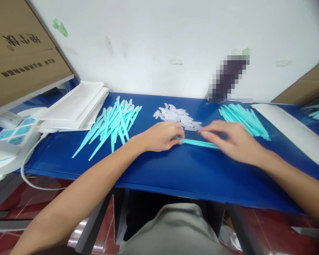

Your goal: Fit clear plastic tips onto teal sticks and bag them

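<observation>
My left hand (162, 136) is closed around the ends of a few thin turquoise plastic sticks (196, 142), which lie level just above the blue table and point to the right. My right hand (230, 141) hovers over their far ends, thumb and forefinger pinched together; whatever is between the fingertips is too small and blurred to make out. Just behind both hands lies a heap of small translucent white caps (177, 115). To the left is a pile of turquoise sticks with whitish caps on their upper ends (117, 122). Bare turquoise sticks (243, 119) lie at the right.
White envelopes (74, 102) are stacked at the left, beside a power strip (18, 132) with a white cord (23, 166). A cardboard box (23, 53) stands behind them. A long white sheet (292, 132) lies at the right. A white wall (149, 46) bounds the table's back.
</observation>
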Available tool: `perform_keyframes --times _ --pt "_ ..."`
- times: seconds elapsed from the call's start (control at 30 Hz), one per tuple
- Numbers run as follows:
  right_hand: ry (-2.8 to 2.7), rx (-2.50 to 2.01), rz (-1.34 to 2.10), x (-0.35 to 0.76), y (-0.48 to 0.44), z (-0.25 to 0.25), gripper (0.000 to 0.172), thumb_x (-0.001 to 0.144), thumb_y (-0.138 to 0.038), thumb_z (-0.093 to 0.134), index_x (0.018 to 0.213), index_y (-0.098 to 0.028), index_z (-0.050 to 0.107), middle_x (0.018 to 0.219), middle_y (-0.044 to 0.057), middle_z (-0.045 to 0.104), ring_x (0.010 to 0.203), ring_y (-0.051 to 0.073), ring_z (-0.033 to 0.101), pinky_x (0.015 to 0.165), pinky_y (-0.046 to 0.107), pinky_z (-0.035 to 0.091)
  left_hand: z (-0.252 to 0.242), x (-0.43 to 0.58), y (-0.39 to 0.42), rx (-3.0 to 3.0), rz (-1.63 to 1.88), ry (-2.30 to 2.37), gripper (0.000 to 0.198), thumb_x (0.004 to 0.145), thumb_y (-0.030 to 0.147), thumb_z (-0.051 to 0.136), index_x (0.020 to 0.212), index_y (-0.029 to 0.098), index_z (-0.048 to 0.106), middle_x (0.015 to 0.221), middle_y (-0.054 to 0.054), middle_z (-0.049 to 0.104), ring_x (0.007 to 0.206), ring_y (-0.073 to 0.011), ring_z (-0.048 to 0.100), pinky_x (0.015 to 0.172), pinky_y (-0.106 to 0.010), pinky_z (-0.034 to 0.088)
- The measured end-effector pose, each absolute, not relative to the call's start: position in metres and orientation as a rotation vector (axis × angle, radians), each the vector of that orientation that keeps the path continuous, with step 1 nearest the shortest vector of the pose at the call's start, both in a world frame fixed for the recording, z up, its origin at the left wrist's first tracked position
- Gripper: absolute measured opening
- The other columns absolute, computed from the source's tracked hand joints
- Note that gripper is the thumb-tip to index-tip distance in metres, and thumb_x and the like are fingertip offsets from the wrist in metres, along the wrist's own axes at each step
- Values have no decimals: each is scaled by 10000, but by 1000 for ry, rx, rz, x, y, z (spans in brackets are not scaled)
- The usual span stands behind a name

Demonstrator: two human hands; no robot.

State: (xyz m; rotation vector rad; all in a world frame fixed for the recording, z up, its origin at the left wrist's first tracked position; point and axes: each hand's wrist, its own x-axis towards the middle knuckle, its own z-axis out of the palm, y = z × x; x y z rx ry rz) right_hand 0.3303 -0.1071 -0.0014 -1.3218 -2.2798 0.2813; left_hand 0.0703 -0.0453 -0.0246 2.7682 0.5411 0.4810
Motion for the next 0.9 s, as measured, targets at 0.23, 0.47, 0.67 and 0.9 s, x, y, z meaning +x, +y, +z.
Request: perform_keyframes --times 0.23,0.47,0.67,0.9 --pt "-2168 -2163 -143 402 -60 10 373 982 -452 506 1017 -160 737 617 64 682 682 261 640 759 367 400 -3 25 -15 2994 884 942 298 1052 296 461 1113 150 713 995 -107 668 909 -232 635 791 -339 464" --pt "-2210 -2349 -59 413 -49 -5 388 975 -433 535 1097 -126 738 663 114 714 740 311 666 722 366 418 -2 -29 21 2772 1028 1495 276 1033 328 438 1053 170 663 1031 -120 658 993 -273 602 911 -395 473" --pt "-2260 -2277 -70 413 -45 -16 410 998 -395 488 1124 -127 770 769 135 756 820 309 703 801 372 472 -9 -58 35 2529 1272 1773 246 1046 338 389 1085 193 584 931 -106 636 954 -292 603 933 -432 462" --pt "-2315 -2183 -97 413 -44 -22 387 983 -355 479 1102 -141 779 1102 169 750 978 323 689 802 387 487 -6 -62 39 2077 1559 1619 326 1025 480 431 966 205 596 715 -9 525 716 -183 547 759 -324 466"
